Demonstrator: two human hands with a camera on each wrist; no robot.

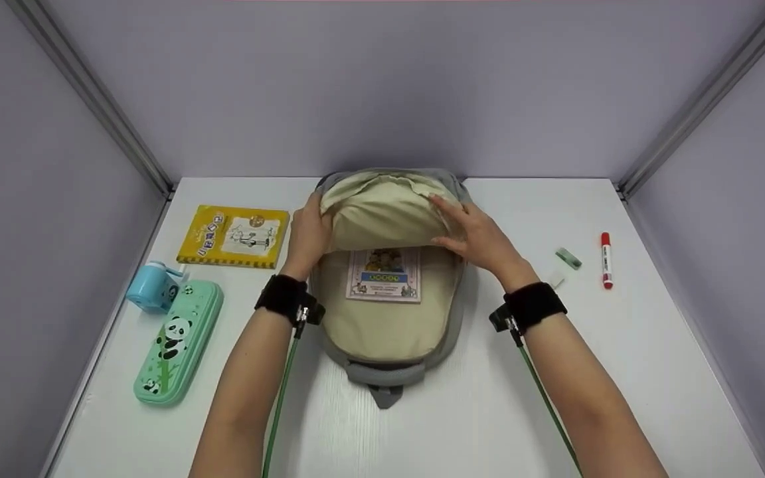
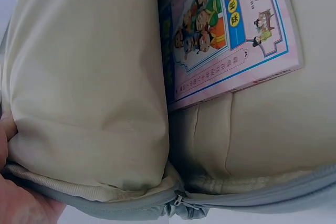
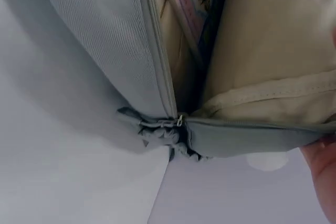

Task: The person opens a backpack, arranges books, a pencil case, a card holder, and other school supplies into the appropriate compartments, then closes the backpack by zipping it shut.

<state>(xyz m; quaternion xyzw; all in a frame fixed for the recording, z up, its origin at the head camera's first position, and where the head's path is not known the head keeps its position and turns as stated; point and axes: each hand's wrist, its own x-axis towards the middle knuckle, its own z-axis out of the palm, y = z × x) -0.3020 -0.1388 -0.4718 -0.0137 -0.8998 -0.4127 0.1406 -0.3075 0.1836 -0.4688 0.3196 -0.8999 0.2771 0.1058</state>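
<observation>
A grey backpack with beige lining lies unzipped, its front flap folded back toward the wall. My left hand grips the flap's left edge; part of this hand shows at the lower left of the left wrist view. On the right edge of the flap, my right hand holds on, with spread fingers visible against the lining. Inside the bag is a pink picture book, its upper part covered by the flap. A zipper pull sits at the flap's corner in the left wrist view.
Left of the bag lie a yellow book, a blue pencil sharpener and a green panda pencil case. To the right are a red-capped marker, a small green object and a small white piece. Walls enclose the white table.
</observation>
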